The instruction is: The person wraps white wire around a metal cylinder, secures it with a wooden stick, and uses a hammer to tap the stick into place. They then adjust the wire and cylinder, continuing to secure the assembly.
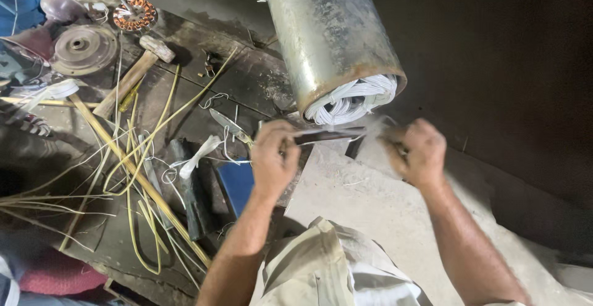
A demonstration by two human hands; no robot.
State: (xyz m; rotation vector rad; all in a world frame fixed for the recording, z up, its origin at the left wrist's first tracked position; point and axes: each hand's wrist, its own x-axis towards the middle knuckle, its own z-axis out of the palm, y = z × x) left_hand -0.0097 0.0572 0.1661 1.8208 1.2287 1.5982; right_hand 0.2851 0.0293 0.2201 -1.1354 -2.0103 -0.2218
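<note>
Below the head camera, two hands work just under the open end of one metal motor cylinder (330, 34), whose mouth is packed with white winding wires (353, 99). One dark flat strip (327, 135) spans between the hands, close beneath the windings. The left hand (273, 158) is curled shut, pinching the strip's near end. The right hand (415, 151) is blurred; it is closed around the other end, though how its fingers grip cannot be told. On the dark worktop (185, 53) to the left lie one wooden-handled hammer (133, 74), one copper-wound stator (134, 14), one round metal disc (83, 48), one blue block (236, 185) and many loose yellowish sleeving strands (133, 176), too tangled to count.
</note>
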